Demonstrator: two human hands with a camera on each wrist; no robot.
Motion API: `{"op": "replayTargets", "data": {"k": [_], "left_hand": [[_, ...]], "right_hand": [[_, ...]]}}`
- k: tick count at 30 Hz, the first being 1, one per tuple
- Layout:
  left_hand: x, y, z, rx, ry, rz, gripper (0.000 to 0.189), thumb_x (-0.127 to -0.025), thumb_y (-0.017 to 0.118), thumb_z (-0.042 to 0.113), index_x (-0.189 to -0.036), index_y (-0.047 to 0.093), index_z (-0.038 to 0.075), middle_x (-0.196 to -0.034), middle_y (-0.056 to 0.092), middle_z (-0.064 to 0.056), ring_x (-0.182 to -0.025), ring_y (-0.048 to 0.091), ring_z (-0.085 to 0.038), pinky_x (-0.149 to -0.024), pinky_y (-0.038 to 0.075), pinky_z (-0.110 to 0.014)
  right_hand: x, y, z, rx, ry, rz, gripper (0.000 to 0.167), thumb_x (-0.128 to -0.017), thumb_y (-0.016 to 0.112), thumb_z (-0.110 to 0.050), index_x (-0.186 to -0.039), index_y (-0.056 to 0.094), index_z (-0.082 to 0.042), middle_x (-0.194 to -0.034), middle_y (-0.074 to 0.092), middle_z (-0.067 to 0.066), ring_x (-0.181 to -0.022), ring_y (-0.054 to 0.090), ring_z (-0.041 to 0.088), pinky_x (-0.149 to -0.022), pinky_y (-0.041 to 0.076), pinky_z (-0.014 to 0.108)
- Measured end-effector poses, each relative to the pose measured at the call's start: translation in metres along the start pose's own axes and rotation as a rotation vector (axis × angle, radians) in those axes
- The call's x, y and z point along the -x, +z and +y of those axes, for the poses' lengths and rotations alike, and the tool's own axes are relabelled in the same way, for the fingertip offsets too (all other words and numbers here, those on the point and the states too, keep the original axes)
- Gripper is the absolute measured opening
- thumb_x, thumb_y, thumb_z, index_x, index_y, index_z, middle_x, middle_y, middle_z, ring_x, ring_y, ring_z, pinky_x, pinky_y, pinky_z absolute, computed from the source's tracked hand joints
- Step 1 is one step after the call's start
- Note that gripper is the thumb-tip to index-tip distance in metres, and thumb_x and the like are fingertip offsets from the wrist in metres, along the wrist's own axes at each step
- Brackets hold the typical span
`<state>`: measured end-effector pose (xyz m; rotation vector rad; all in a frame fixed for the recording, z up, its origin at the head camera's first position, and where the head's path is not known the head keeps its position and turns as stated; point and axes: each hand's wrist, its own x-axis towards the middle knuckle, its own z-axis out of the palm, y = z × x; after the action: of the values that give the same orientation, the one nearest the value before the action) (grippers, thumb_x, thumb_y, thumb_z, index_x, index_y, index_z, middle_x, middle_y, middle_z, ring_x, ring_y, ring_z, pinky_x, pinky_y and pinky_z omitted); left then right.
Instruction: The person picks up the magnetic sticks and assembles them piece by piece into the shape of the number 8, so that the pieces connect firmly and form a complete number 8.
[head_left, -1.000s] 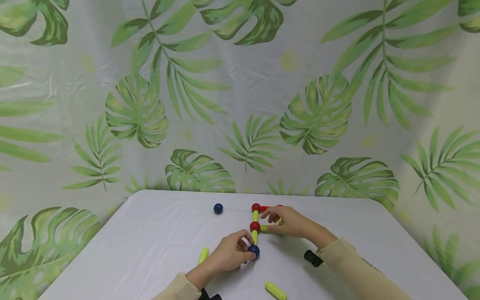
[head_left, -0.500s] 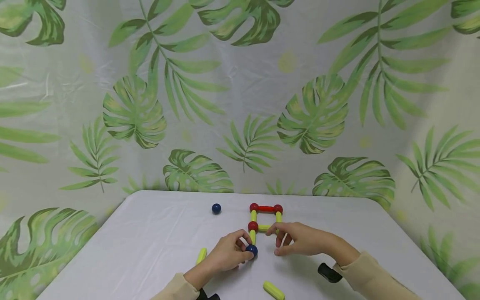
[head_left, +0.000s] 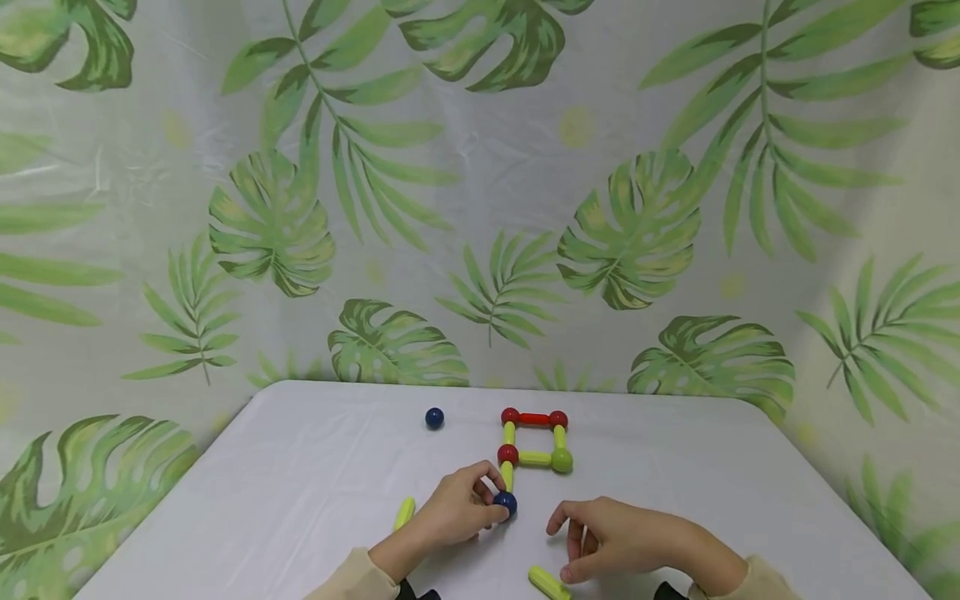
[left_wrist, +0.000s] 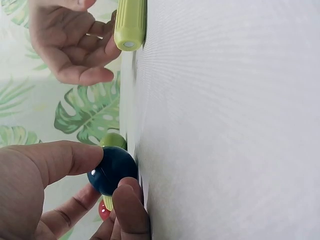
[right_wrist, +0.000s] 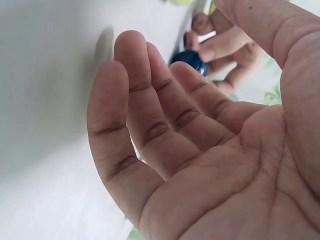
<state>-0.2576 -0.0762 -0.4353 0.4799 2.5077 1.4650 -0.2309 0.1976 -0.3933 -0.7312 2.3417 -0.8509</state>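
My left hand (head_left: pixel 461 505) pinches a dark blue ball (left_wrist: pixel 114 170) between thumb and fingers. That ball sits at the near end of a yellow-green rod (head_left: pixel 507 476), whose far end meets a red ball (head_left: pixel 507 454). Beyond it a square of rods and balls lies on the table: a red rod (head_left: pixel 534 419) at the back, a red ball at each far corner and a green ball (head_left: pixel 562 460) at the near right. My right hand (head_left: pixel 618 537) holds nothing, its fingers loosely bent, close to a loose yellow-green rod (head_left: pixel 549 583) near the front.
Another dark blue ball (head_left: pixel 434 418) lies at the back, left of the square. A second loose yellow-green rod (head_left: pixel 405 512) is beside my left forearm. The white table (head_left: pixel 315 467) ends at a leaf-patterned curtain (head_left: pixel 480 208).
My right hand has moved from the square's near right side toward the front of the table, uncovering the green ball. The left hand keeps its pinch on the blue ball.
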Motion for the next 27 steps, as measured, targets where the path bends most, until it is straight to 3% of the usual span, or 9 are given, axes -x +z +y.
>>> {"op": "replayTargets", "data": {"k": [8, 27], "left_hand": [[-0.001, 0.0, 0.001, -0.006, 0.006, -0.001, 0.023, -0.093, 0.081, 0.013, -0.11, 0.065, 0.016, -0.088, 0.063, -0.002, -0.064, 0.059, -0.014, -0.053, 0.047, -0.023], [0.001, 0.0, 0.0, -0.002, 0.011, 0.008, 0.024, -0.093, 0.081, 0.012, -0.111, 0.065, 0.015, -0.088, 0.063, -0.003, -0.065, 0.06, -0.013, -0.053, 0.047, -0.023]], "right_hand": [[0.006, 0.012, -0.003, -0.025, -0.065, -0.026, 0.031, -0.096, 0.082, -0.021, -0.122, 0.065, -0.016, -0.088, 0.066, -0.008, -0.073, 0.06, 0.002, -0.07, 0.047, 0.018], [0.002, 0.03, 0.0, -0.151, -0.027, 0.001, 0.018, -0.096, 0.079, -0.011, -0.11, 0.07, -0.018, -0.082, 0.061, -0.003, -0.07, 0.053, 0.006, -0.064, 0.04, 0.018]]}}
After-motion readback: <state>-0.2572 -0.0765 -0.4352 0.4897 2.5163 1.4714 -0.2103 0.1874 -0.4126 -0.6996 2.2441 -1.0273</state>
